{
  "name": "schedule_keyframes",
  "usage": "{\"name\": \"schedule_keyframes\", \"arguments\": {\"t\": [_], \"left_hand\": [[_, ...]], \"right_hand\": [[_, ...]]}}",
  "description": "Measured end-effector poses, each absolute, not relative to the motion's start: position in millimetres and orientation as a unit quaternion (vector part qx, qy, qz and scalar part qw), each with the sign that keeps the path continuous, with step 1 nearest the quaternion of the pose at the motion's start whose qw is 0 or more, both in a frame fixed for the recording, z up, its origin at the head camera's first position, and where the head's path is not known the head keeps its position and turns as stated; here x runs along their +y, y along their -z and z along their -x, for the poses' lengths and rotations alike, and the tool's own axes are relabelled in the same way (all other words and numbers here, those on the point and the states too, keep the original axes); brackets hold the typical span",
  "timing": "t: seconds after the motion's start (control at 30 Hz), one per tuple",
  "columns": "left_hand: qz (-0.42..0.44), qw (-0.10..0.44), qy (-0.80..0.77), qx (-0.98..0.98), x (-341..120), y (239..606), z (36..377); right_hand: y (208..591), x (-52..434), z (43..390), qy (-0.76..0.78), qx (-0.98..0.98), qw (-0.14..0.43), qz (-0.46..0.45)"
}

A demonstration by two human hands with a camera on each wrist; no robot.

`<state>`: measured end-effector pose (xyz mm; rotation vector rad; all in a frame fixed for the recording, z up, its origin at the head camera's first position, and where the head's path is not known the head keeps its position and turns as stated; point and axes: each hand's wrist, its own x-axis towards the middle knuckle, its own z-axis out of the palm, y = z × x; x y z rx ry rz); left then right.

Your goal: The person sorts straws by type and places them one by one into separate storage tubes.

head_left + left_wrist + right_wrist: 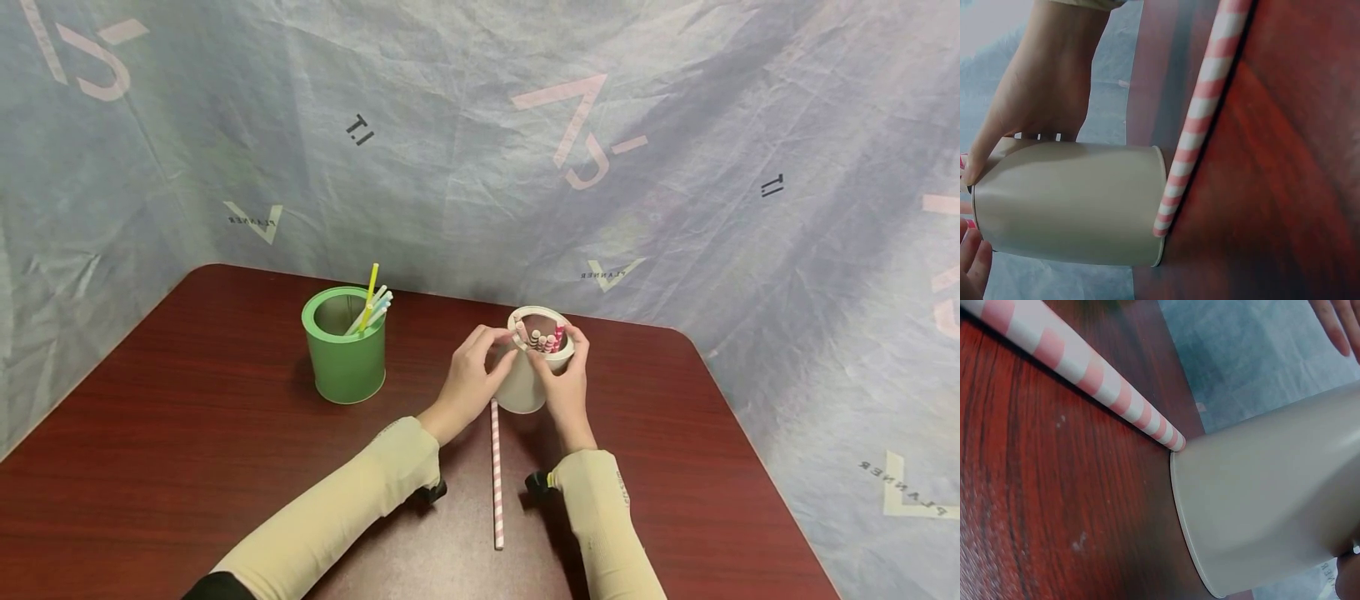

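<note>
Now both hands, L (471,375) & R (567,379), curl round white cup (525,387).

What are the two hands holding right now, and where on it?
Both hands grip the white cup near its rim: the left hand on its left side, the right hand on its right, fingertips at the straws inside it.

"PLANNER" and "I.T" on backdrop sheet (480,125)

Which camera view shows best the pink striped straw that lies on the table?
The head view: it shows the whole pink striped straw lying on the table, running from the beige cup toward the person. Both wrist views show only its far part, where its end meets the cup's base.
</note>
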<state>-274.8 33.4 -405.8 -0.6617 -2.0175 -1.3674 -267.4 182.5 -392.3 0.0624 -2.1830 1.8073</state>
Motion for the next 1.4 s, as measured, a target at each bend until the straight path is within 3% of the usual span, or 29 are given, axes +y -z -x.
{"name": "schedule_keyframes", "arguments": {"t": [0.23, 0.67, 0.93, 1.4], "left_hand": [[0.196, 0.259, 0.525, -0.787, 31.0, 410.0, 267.0], [0.132, 0.08, 0.423, -0.893, 24.5, 411.5, 252.0], [0.134, 0.057, 0.384, -0.912, 22.6, 419.2, 245.9], [0.122, -0.038, 0.3, -0.945, 25.2, 427.7, 243.1]], "right_hand": [[393.2, 182.2, 266.8, -0.631, -0.761, 0.152, -0.017], [396.2, 183.9, 269.5, -0.63, -0.761, 0.156, -0.017], [423.8, 193.9, 290.6, -0.635, -0.755, 0.162, -0.019], [423.7, 192.8, 289.6, -0.629, -0.757, 0.176, -0.024]]}}
